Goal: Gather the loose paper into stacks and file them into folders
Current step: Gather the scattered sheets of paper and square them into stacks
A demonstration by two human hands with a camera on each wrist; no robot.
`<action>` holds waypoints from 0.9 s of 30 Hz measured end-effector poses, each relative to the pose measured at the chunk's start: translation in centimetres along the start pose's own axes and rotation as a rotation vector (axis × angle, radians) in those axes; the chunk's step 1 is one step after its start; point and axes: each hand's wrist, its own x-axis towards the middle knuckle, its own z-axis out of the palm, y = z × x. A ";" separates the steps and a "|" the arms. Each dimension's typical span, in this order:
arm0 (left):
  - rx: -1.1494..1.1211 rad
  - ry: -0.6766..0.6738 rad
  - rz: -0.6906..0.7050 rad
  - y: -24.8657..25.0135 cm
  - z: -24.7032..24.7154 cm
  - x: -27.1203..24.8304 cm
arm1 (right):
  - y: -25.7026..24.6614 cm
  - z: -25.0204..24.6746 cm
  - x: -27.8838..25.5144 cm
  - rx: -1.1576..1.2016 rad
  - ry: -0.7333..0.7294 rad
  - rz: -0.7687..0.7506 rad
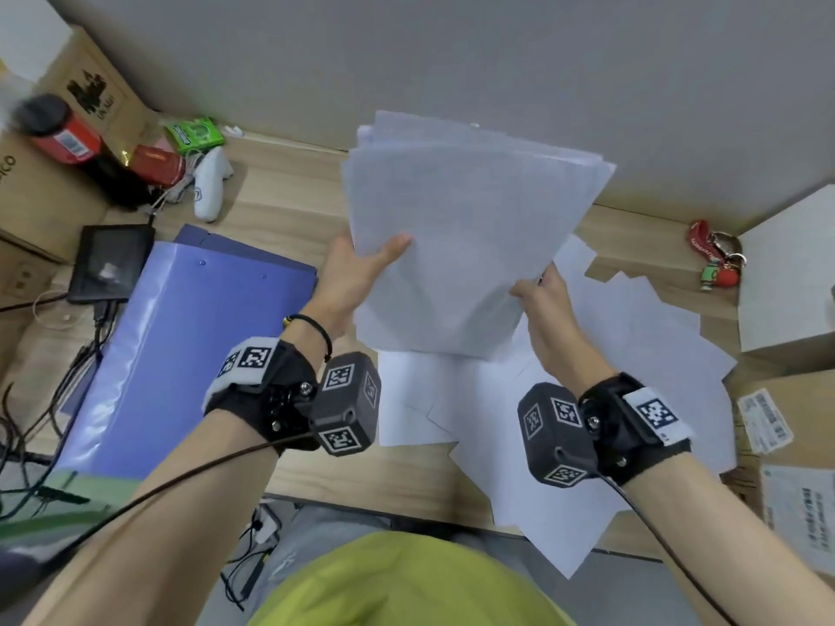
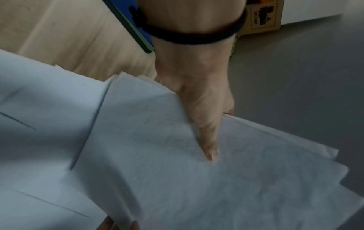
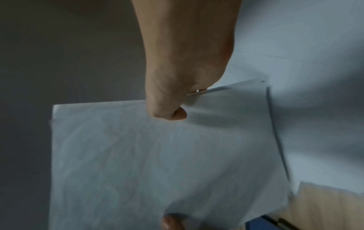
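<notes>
A thick stack of white paper [image 1: 465, 232] is held up above the wooden desk [image 1: 293, 192], its sheets slightly fanned at the top. My left hand [image 1: 361, 268] grips its left edge, thumb across the front sheet [image 2: 208, 140]. My right hand [image 1: 542, 291] pinches the lower right edge, thumb on top [image 3: 173, 112]. More loose sheets [image 1: 610, 354] lie scattered on the desk under and right of the stack. Blue folders [image 1: 189, 318] lie flat to the left of my left hand.
Cardboard boxes [image 1: 40, 192] line the left; a red can [image 1: 63, 133], green packet [image 1: 194, 135], white handheld device [image 1: 210, 185] and black device with cables [image 1: 113, 262] sit nearby. At right are a white box [image 1: 786, 273], red keychain [image 1: 718, 259] and labelled parcels [image 1: 795, 445].
</notes>
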 end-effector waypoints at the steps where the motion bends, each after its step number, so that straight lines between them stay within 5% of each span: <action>1: -0.015 0.016 0.028 0.8 0.0 0.1 | -0.6 0.1 0.2 0.029 0.007 -0.033; 6: -0.101 0.027 0.215 2.7 -0.8 1.1 | -2.7 0.7 0.3 0.110 0.021 -0.095; 11: 0.087 -0.016 -0.035 -2.4 -2.0 0.6 | 2.0 1.1 -0.9 -0.082 -0.100 0.150; 16: 0.136 0.099 -0.063 -2.4 -2.3 0.8 | 1.4 1.4 -0.6 -0.127 -0.111 0.098; 20: 0.188 -0.009 -0.110 -3.1 -3.3 0.7 | 2.7 1.4 -0.3 -0.169 -0.172 0.204; 27: 0.326 -0.167 -0.424 -9.6 -5.5 -1.6 | 8.4 1.6 -2.2 -0.113 -0.207 0.532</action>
